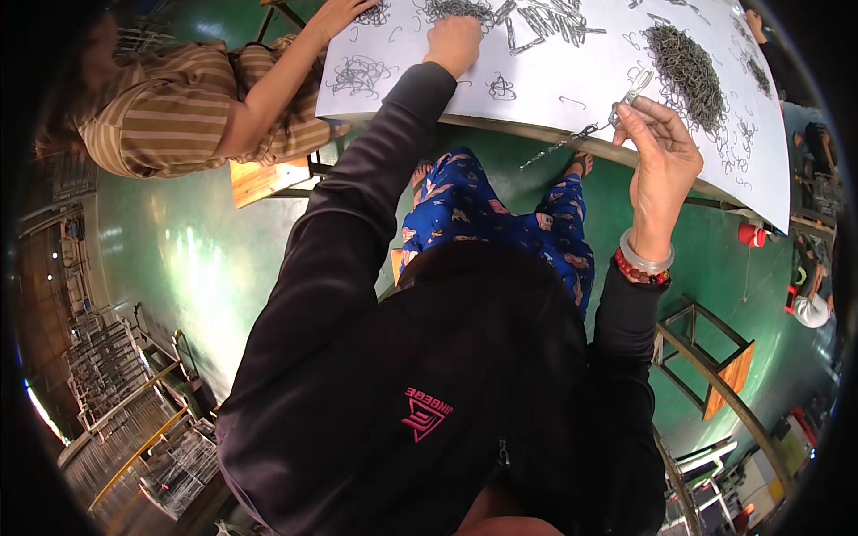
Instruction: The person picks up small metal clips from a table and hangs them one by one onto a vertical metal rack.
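My left hand [454, 45] reaches over the white table with its fingers curled in at the edge of a pile of dark wire hooks [458, 9]. What its fingertips hold, if anything, is hidden. Raised above the near table edge, my right hand [663, 156] pinches a long silver metal clip [638, 86] between thumb and fingers. A short metal chain [559, 146] trails from that pinch toward the left, past the table edge. Several similar silver clips [554, 21] lie spread near the far middle of the table.
A big heap of dark metal links [686, 76] covers the table's right part. Loose hooks [359, 77] lie at the left, beside a co-worker in a striped shirt [170, 112]. A wooden-topped stool [728, 380] and a red container [752, 235] stand at the right.
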`<state>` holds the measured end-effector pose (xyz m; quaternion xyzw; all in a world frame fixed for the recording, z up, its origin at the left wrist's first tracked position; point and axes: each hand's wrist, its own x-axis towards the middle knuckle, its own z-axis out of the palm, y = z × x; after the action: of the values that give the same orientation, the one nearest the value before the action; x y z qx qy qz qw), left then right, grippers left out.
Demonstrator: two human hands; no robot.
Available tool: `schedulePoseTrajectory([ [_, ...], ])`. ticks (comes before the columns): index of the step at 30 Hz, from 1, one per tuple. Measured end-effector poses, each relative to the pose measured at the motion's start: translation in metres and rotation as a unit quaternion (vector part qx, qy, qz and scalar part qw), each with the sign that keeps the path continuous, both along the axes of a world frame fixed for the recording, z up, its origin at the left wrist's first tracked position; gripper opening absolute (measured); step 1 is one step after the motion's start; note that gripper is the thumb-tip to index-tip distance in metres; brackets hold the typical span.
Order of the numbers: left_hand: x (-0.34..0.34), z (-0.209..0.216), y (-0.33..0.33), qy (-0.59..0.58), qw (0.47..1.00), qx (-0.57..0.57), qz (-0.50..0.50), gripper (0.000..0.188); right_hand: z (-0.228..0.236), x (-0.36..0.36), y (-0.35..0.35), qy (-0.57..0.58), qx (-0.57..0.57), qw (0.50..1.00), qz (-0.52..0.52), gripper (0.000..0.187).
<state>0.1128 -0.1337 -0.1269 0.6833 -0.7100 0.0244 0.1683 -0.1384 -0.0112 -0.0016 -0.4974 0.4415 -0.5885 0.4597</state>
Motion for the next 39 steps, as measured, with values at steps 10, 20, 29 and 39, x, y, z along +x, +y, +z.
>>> schedulePoseTrajectory([
  [10, -0.059, 0.114, 0.058, 0.429, 0.877, 0.064, -0.205, 0.025, -0.010, -0.013, 0.001, 0.019, 0.013, 1.000, -0.002, 0.028],
  [20, -0.114, 0.149, 0.088, 0.536, 0.789, 0.110, -0.279, 0.025, -0.013, -0.014, 0.012, -0.001, -0.015, 0.999, -0.030, 0.022],
  [29, -0.162, 0.179, 0.112, 0.555, 0.779, 0.039, -0.290, 0.007, 0.016, -0.024, 0.026, 0.091, -0.140, 0.972, -0.166, 0.028],
  [39, -0.232, 0.258, 0.146, 0.458, 0.726, -0.133, -0.496, 0.021, 0.104, -0.099, 0.083, 0.097, -0.373, 0.844, -0.374, 0.017],
])
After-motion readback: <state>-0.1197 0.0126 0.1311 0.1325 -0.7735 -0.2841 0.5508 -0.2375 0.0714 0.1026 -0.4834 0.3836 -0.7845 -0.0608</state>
